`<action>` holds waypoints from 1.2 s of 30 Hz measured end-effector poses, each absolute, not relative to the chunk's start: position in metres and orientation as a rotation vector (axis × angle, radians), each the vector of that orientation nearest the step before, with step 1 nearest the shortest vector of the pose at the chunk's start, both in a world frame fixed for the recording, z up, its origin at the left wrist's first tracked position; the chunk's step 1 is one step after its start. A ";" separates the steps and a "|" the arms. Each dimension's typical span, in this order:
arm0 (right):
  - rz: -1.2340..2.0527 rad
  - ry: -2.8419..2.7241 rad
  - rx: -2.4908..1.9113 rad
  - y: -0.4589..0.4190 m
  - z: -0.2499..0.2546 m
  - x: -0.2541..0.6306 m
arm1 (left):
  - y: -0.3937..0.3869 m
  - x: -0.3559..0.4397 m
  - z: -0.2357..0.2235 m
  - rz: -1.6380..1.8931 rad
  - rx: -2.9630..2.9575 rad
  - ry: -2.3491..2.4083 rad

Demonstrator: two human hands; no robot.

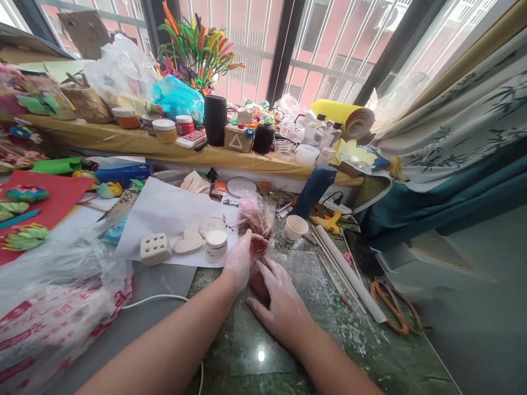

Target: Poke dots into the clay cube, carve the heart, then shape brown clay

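Note:
A reddish-brown lump, apparently clay, [259,287] lies on a clear sheet [263,359] on the green tabletop. My right hand [282,296] curves around it, thumb on the near side and fingers on the far side; its underside is hidden by the palm. My left hand [242,258] stands on edge just beyond the lump, fingers cupped and empty, close to my right fingertips. Both hands carry whitish dust. Behind my left hand sits a clear plastic bag [257,214] with pinkish-brown contents. A small cream cup [295,227] stands to the right of it.
White paper at left bears a die-shaped block [155,249], a heart-shaped piece [188,241] and a small lidded pot [215,244]. At right lie a white tube [349,274], thin sticks, scissors [391,307] and a yellow glue gun [327,221]. A crumpled plastic bag [61,307] fills the left front.

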State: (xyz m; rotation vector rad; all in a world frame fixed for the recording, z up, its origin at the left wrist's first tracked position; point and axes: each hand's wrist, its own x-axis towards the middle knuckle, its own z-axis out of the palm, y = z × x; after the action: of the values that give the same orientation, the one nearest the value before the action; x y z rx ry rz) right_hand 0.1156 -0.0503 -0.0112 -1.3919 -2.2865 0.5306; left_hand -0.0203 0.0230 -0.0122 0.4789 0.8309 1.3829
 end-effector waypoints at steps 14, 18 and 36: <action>0.528 -2.159 -0.955 -0.056 -0.016 0.122 | 0.029 -0.022 -0.013 1.389 0.452 0.833; 1.114 -1.199 -1.057 -0.045 -0.013 0.142 | 0.027 -0.021 -0.012 1.384 0.454 0.836; 1.215 -0.750 -0.943 -0.021 -0.004 0.168 | 0.026 -0.021 -0.010 1.389 0.508 0.850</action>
State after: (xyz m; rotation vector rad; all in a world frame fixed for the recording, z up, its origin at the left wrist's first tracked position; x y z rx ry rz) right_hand 0.1677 -0.0211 -0.0045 -0.9433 -0.7505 1.2151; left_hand -0.0208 0.0258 -0.0103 0.5084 0.8500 1.3887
